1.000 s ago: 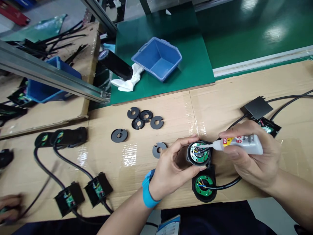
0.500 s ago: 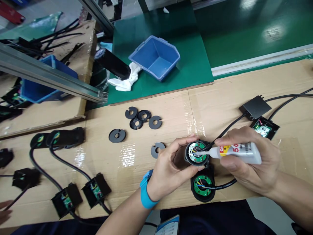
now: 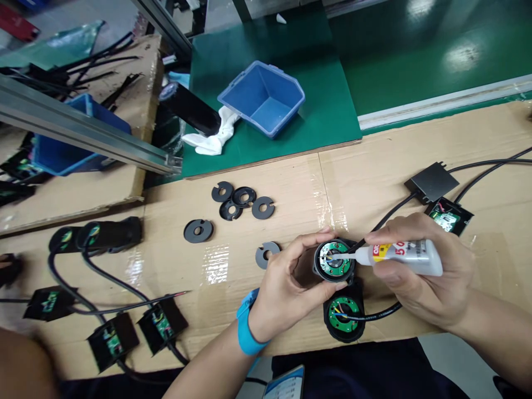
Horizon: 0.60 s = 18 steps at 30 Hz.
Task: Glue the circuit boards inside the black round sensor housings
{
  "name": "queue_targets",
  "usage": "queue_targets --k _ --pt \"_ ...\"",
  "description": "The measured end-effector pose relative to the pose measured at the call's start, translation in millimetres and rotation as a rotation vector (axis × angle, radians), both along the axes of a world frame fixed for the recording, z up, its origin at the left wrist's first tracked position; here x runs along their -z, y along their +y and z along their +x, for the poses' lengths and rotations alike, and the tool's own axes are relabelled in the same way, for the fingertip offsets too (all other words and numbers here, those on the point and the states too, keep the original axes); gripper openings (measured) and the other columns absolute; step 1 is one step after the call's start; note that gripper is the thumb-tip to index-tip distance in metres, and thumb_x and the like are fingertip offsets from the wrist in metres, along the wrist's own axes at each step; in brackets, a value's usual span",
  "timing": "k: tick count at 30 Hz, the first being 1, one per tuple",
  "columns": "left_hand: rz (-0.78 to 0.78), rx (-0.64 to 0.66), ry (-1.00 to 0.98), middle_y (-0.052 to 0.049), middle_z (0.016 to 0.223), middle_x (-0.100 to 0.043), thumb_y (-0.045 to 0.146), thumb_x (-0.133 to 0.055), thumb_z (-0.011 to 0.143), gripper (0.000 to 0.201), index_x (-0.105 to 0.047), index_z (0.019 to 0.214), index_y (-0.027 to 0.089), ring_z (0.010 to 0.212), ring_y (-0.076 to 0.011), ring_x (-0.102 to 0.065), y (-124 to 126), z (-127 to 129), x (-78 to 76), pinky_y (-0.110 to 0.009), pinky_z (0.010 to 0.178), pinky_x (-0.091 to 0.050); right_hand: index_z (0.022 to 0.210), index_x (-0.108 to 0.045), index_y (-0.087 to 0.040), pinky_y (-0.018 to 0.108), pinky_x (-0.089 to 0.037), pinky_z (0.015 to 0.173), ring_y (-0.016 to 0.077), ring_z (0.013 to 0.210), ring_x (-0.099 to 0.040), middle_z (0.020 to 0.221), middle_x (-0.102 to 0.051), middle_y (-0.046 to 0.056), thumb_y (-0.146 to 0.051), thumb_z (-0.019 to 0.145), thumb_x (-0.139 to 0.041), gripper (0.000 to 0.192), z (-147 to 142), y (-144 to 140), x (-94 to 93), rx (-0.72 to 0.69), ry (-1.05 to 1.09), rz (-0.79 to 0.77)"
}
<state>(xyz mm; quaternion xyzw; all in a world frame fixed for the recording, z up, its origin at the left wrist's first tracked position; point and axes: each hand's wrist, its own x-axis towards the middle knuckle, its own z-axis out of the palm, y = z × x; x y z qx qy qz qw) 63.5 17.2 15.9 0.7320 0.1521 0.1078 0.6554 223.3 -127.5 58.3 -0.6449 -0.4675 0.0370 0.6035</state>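
Note:
My left hand [image 3: 297,274], with a blue band at its wrist, is closed around a round black housing [image 3: 318,256]. Inside the housing sits a green ring-shaped circuit board [image 3: 343,267] with wires at its centre. My right hand [image 3: 432,277] grips a glue bottle [image 3: 419,258] lying on its side, with a white cap and a yellow and red label. Its thin nozzle [image 3: 343,256] reaches over the middle of the board; whether it touches cannot be seen. Just below, a second round housing [image 3: 344,333] with a green board and a black cable rests on the cardboard.
Several black slotted discs [image 3: 263,208] lie beyond my left hand. A blue bin [image 3: 270,105] stands on the green board behind. Black boxes with cables [image 3: 432,182] are at right; more cabled units [image 3: 112,341] lie at left, near another person's arm [image 3: 22,366].
At the far left, the other person's arm has come further in, and a cabled box has shifted, its cable end now lying across the left units. My hands barely move.

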Motion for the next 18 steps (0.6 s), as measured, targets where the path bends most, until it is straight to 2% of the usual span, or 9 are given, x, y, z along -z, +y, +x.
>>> queue_targets --k 4,6,8,10,12,13,15,16,18 --pt "-0.001 -0.002 0.004 -0.013 0.139 -0.069 0.022 -0.087 0.079 0.058 -0.063 0.131 0.022 0.133 -0.0298 -0.064 3.1 3.1 4.1 -0.047 0.116 -0.054 0.096 -0.072 -0.024 0.024 -0.052 0.046 0.013 0.058 -0.065 0.077 -0.074 0.0 -0.027 0.091 -0.077 0.008 0.2 0.1 2.1 -0.007 0.036 0.001" --pt "0.028 0.012 0.008 -0.013 0.138 -0.069 0.023 -0.087 0.079 0.058 -0.062 0.132 0.022 0.132 -0.0295 -0.065 5.8 7.8 7.4 -0.048 0.116 -0.054 0.092 -0.074 -0.023 0.025 -0.049 0.046 0.013 0.058 -0.063 0.075 -0.071 0.001 -0.029 0.089 -0.079 0.009 3.3 0.0 9.1 0.046 0.171 0.006" --pt "0.102 0.045 0.012 -0.013 0.14 -0.068 0.025 -0.085 0.082 0.06 -0.059 0.136 0.023 0.133 -0.0288 -0.064 6.2 9.2 9.5 -0.049 0.117 -0.053 0.088 -0.073 -0.021 0.025 -0.045 0.045 0.0116 0.055 -0.058 0.071 -0.067 0.0 -0.035 0.09 -0.078 0.014 10.1 0.1 18.5 0.11 0.354 0.027" --pt "0.25 -0.005 -0.004 -0.014 0.147 -0.062 0.028 -0.083 0.083 0.067 -0.053 0.143 0.024 0.139 -0.0301 -0.058 0.3 -0.2 11.6 -0.053 0.12 -0.047 0.086 -0.07 -0.021 0.023 -0.038 0.041 0.0094 0.049 -0.051 0.066 -0.062 -0.001 -0.042 0.096 -0.07 0.023 20.0 0.9 27.0 0.145 0.488 0.067" --pt "0.411 -0.209 -0.068 -0.016 0.146 -0.059 0.027 -0.08 0.085 0.068 -0.049 0.145 0.025 0.139 -0.0306 -0.056 -15.3 -25.5 17.7 -0.054 0.118 -0.048 0.086 -0.07 -0.021 0.021 -0.037 0.041 0.0085 0.048 -0.049 0.066 -0.062 -0.002 -0.045 0.099 -0.064 0.028 31.1 2.1 31.7 0.147 0.595 0.125" --pt "0.473 -0.338 -0.13 -0.015 0.138 -0.063 0.026 -0.076 0.087 0.059 -0.051 0.141 0.025 0.133 -0.0293 -0.061 -26.4 -43.5 23.4 -0.052 0.113 -0.053 0.087 -0.072 -0.021 0.021 -0.039 0.042 0.0085 0.049 -0.051 0.067 -0.062 -0.002 -0.045 0.098 -0.065 0.027 36.1 2.5 32.5 0.145 0.659 0.144" --pt "0.532 -0.516 -0.253 -0.006 0.096 -0.069 0.022 -0.064 0.09 0.026 -0.059 0.115 0.025 0.09 -0.0219 -0.071 -51.7 -86.4 40.0 -0.039 0.082 -0.064 0.093 -0.076 -0.021 0.02 -0.045 0.048 0.0099 0.059 -0.058 0.073 -0.066 0.0 -0.043 0.092 -0.071 0.022 44.1 2.7 31.7 0.142 0.778 0.153" --pt "0.575 -0.501 -0.279 -0.001 0.077 -0.064 0.024 -0.061 0.091 0.013 -0.058 0.103 0.026 0.07 -0.0193 -0.067 -63.3 -109.1 49.7 -0.037 0.069 -0.063 0.097 -0.078 -0.022 0.02 -0.048 0.051 0.0108 0.065 -0.062 0.079 -0.069 0.002 -0.04 0.089 -0.074 0.021 47.0 2.5 30.8 0.138 0.812 0.145" --pt "0.762 -0.367 -0.161 0.003 0.065 -0.063 0.024 -0.057 0.092 0.008 -0.058 0.097 0.029 0.051 -0.0169 -0.061 -78.7 -153.0 68.4 -0.03 0.051 -0.057 0.107 -0.078 -0.024 0.019 -0.053 0.059 0.0115 0.081 -0.067 0.094 -0.074 0.003 -0.036 0.085 -0.078 0.025 51.7 2.9 29.5 0.132 0.818 0.099"
